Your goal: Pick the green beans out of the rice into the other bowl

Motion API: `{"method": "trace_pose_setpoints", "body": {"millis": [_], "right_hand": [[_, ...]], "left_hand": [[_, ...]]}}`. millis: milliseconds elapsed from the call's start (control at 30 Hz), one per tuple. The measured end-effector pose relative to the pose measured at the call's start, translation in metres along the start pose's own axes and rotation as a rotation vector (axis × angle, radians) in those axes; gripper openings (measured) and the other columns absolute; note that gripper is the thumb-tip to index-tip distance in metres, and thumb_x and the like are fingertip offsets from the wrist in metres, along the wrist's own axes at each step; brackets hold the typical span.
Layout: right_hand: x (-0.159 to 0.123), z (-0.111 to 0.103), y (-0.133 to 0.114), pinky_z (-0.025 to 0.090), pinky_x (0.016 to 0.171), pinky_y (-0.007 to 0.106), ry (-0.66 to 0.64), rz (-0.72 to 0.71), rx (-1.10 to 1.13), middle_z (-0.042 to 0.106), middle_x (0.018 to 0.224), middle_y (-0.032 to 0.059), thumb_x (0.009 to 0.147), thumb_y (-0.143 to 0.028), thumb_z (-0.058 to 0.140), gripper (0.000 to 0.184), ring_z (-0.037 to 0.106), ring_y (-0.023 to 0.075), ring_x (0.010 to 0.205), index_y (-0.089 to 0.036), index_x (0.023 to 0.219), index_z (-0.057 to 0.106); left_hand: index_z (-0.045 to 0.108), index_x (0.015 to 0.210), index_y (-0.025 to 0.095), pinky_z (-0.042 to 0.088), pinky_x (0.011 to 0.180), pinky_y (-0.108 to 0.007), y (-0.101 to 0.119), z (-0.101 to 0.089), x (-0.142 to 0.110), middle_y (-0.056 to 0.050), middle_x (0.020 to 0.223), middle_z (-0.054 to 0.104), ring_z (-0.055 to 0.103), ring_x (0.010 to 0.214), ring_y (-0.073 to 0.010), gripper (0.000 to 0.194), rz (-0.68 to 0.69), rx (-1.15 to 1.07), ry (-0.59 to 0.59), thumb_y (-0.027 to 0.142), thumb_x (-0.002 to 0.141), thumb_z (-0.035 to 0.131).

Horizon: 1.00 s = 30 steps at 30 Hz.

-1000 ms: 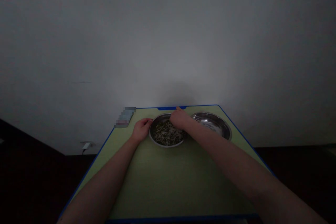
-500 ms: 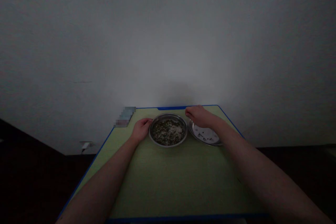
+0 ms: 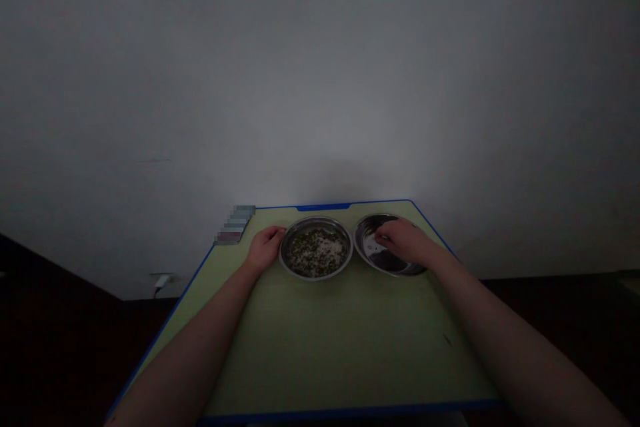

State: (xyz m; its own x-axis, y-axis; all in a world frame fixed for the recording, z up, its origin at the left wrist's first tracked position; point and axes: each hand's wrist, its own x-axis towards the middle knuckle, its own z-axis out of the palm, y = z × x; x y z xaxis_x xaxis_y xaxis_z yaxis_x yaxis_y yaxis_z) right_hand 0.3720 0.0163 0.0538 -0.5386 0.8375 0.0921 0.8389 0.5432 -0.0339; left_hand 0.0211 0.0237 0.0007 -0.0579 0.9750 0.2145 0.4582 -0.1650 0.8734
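A round metal bowl (image 3: 315, 222) stands near the far side of the table, holding a mix of pale grains and small dark green pieces (image 3: 317, 252). My left hand (image 3: 265, 248) grips its left rim between thumb and fingers. Close to it on the right is a second metal bowl (image 3: 383, 265), shiny inside, with a few small bits on its bottom. Over this bowl hovers my right hand (image 3: 403, 240), fingertips pinched together and pointing down to the left. Whatever the pinch may hold is too small to see.
Both bowls rest on a light green table (image 3: 330, 340) with a blue edge. A blurred flat item (image 3: 236, 225) lies at its far left corner. A short dark mark (image 3: 447, 339) shows at the right. Behind rises a plain wall (image 3: 320, 80) with a plugged-in socket (image 3: 163, 279).
My right hand has moved right and down, from between the bowls to over the right bowl. My left hand stays at the left bowl's rim. The view has shifted slightly.
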Motion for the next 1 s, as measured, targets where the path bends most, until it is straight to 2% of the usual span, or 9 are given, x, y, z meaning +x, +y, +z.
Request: {"method": "trace_pose_setpoints", "body": {"millis": [200,467,600,800,1000], "right_hand": [[0.014,-0.014,-0.006,0.037,0.073,0.026,0.014,-0.015,-0.009,0.069,0.088,0.0066,0.085,-0.029,0.044,0.026,0.06,0.0174,0.081,-0.019,0.086,0.068],[0.072,-0.026,-0.047,0.037,0.076,0.027,0.021,-0.136,-0.071,0.07,0.092,0.0065,0.082,-0.027,0.047,0.026,0.061,0.0182,0.086,-0.021,0.094,0.069],[0.096,-0.022,-0.066,0.037,0.08,0.03,0.004,-0.196,-0.157,0.07,0.093,0.0063,0.079,-0.023,0.049,0.025,0.062,0.0198,0.088,-0.024,0.093,0.069],[0.118,-0.009,-0.082,0.038,0.079,0.032,-0.093,-0.256,-0.312,0.069,0.093,0.0139,0.077,-0.017,0.05,0.024,0.062,0.0225,0.088,-0.017,0.09,0.07],[0.127,0.005,-0.087,0.039,0.078,0.035,-0.044,-0.347,-0.397,0.07,0.088,0.0136,0.079,-0.015,0.05,0.022,0.063,0.0241,0.085,-0.015,0.084,0.071]], "left_hand": [[0.067,0.081,0.015,0.045,0.067,-0.028,-0.003,0.0,0.001,-0.004,0.075,0.068,0.061,0.071,-0.0192,0.035,0.003,-0.029,-0.011,0.045,0.074,0.051],[0.067,0.081,0.014,0.045,0.068,-0.029,-0.009,0.002,0.003,-0.005,0.074,0.068,0.06,0.072,-0.0197,0.034,0.016,-0.016,0.002,0.043,0.075,0.05],[0.067,0.081,0.015,0.046,0.066,-0.029,-0.008,0.004,0.002,-0.004,0.073,0.067,0.06,0.07,-0.0192,0.033,0.015,-0.056,-0.003,0.043,0.075,0.051],[0.067,0.08,0.015,0.045,0.068,-0.028,-0.004,0.006,0.001,-0.005,0.077,0.068,0.061,0.073,-0.0189,0.033,0.032,-0.037,0.005,0.043,0.076,0.05],[0.068,0.08,0.016,0.046,0.068,-0.028,-0.008,0.007,0.003,-0.005,0.077,0.069,0.061,0.075,-0.0197,0.033,0.043,-0.023,0.01,0.043,0.076,0.05]]}}
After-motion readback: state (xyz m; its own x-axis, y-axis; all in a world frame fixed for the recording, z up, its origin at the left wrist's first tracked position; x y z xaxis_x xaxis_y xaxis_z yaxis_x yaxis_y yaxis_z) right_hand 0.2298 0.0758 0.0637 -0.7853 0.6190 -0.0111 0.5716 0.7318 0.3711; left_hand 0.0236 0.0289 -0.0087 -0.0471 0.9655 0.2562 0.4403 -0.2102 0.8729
